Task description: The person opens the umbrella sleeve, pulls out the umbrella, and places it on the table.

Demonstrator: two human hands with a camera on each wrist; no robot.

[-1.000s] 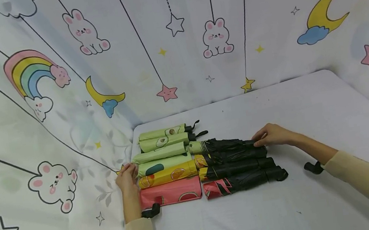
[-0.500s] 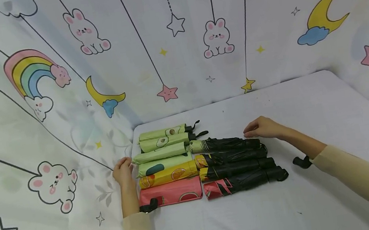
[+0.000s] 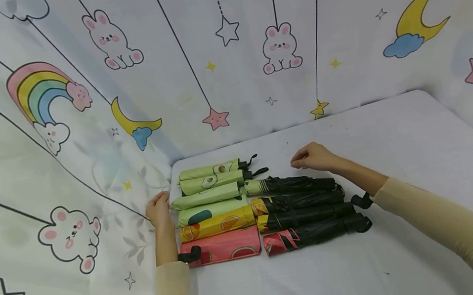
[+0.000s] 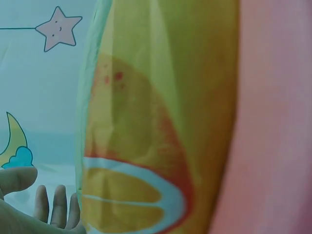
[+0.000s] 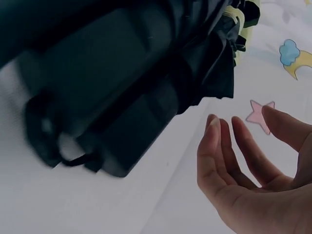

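Note:
In the head view my left hand (image 3: 158, 208) is just left of the row of folded umbrellas, nearest a plain pale green one (image 3: 204, 196). The left wrist view shows its thumb and fingers spread apart, holding nothing. Beside that camera lie a yellow orange-print one (image 4: 146, 122) and a pink one (image 4: 273, 97). My right hand (image 3: 316, 156) hovers behind the black folded umbrella with green-striped end (image 3: 299, 184). Its fingers are loosely bent and hold nothing in the right wrist view, apart from the black umbrella ends (image 5: 131, 126).
Two avocado-print umbrellas (image 3: 211, 181) with black handles and straps lie at the back left. Black ones with yellow ends (image 3: 308, 216) and a black one with pink end (image 3: 319, 232) lie in front. A cartoon-print curtain (image 3: 245, 76) surrounds the white table (image 3: 326, 280).
My right hand has let go of the green-ended black umbrella and moved left and back. My left hand has drawn slightly back, away from the umbrella ends. The umbrellas lie nearly as before.

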